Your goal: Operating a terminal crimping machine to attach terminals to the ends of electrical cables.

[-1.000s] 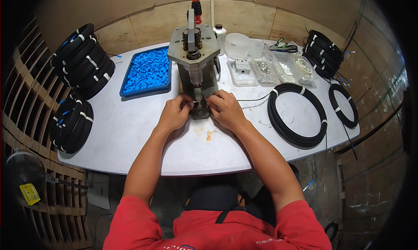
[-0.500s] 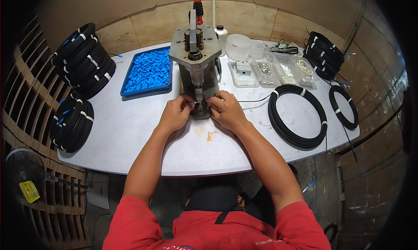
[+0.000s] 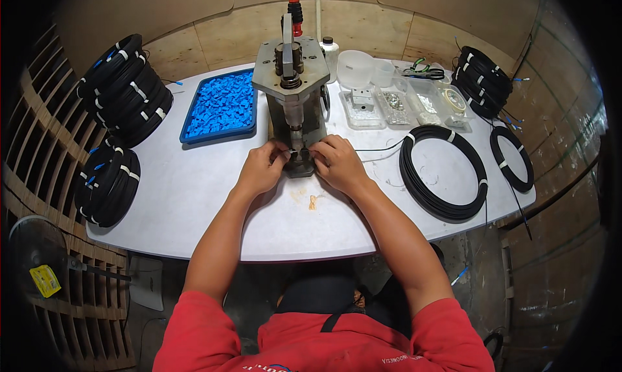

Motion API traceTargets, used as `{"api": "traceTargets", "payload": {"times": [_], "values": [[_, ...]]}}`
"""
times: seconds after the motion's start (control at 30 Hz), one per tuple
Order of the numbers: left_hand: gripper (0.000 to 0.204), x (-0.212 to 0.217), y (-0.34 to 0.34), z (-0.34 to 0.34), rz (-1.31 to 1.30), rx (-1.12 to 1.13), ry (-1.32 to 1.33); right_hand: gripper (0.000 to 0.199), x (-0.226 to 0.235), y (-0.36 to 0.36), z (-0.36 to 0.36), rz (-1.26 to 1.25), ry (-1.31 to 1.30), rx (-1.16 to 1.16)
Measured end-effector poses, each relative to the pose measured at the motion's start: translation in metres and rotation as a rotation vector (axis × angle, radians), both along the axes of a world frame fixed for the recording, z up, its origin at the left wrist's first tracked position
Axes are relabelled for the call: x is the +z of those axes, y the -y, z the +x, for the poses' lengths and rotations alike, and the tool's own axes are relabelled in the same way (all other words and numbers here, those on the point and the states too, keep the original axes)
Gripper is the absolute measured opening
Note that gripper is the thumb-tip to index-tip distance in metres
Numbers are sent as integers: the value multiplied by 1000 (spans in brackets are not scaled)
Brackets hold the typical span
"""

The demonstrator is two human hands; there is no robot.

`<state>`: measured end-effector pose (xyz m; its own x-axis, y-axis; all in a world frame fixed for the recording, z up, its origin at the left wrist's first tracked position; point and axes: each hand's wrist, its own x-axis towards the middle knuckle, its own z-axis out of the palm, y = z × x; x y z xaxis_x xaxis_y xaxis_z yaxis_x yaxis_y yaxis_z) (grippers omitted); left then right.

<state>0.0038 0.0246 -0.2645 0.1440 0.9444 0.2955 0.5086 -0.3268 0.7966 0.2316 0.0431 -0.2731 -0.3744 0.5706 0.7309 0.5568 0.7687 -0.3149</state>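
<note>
A metal bench press [image 3: 291,87] stands at the middle of the table, its ram coming down over a small die [image 3: 299,157] near the base. At the die's left side, my left hand [image 3: 262,167] is closed in a pinch; what lies between its fingertips is too small to make out. From the right, my right hand [image 3: 338,165] pinches the end of a thin black cable [image 3: 380,150] at the die. That cable runs back to a large black cable coil [image 3: 407,174] lying flat and bound with white ties. My fingers hide the cable's tip.
Left of the press sits a blue tray [image 3: 219,137] full of small blue parts. Stacked black coils [image 3: 133,93] stand at the left edge, others [image 3: 481,80] at the far right. Clear containers of small metal parts [image 3: 395,110] and a white bottle [image 3: 330,56] are behind my right hand.
Both hands stay at the die in nearly the same place. My right hand's fingertips have shifted very slightly; the coil and the press look the same.
</note>
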Motion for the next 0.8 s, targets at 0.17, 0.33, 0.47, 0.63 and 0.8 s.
{"api": "traceTargets", "payload": {"times": [0.17, 0.33, 0.47, 0.63, 0.8], "values": [[18, 0, 1, -1, 14, 0, -2, 14, 1, 1, -1, -19, -1, -9], [18, 0, 0, 0, 13, 0, -14, 14, 1, 0, 2, -40, 32, 4], [18, -3, 0, -2, 16, 1, 8, 14, 1, 1, 0, -55, 23, 2], [19, 0, 1, 5, -23, 30, 68, 16, 2, -1, -2, -11, -17, -23], [19, 1, -1, 7, -4, 72, 17, 16, 1, -3, -4, -12, 2, -32]]}}
